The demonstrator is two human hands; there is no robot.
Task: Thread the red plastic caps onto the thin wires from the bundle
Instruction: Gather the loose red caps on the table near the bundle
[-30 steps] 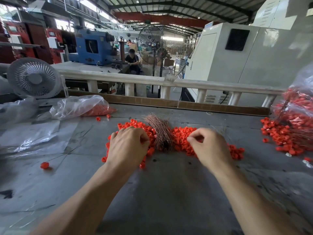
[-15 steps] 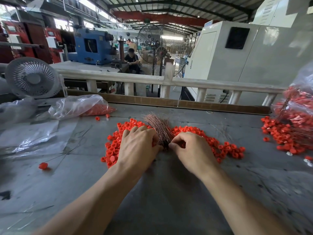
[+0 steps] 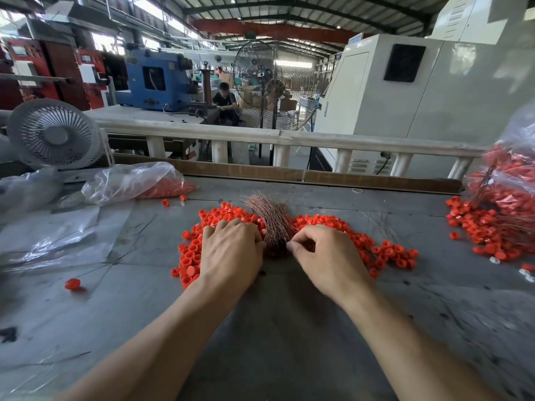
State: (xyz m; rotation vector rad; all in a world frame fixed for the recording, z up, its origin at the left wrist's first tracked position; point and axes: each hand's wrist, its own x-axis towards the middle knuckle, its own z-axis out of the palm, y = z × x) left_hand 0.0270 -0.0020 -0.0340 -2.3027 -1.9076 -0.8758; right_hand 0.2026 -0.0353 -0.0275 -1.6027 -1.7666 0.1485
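A white desk fan [image 3: 53,134] stands at my far left, with a clear plastic bag [image 3: 131,183] of red caps lying near it on the grey desk [image 3: 289,328]. One stray red cap [image 3: 72,284] sits alone, nearer me. My left hand [image 3: 231,250] rests knuckles-up on the pile of red plastic caps [image 3: 199,244], fingers curled under; I cannot tell what they hold. The bundle of thin wires [image 3: 272,221] lies between my hands, splitting the pile. My right hand [image 3: 327,256] pinches at the bundle's near end, thumb against forefinger. Far right, another bag [image 3: 509,183] spills more caps.
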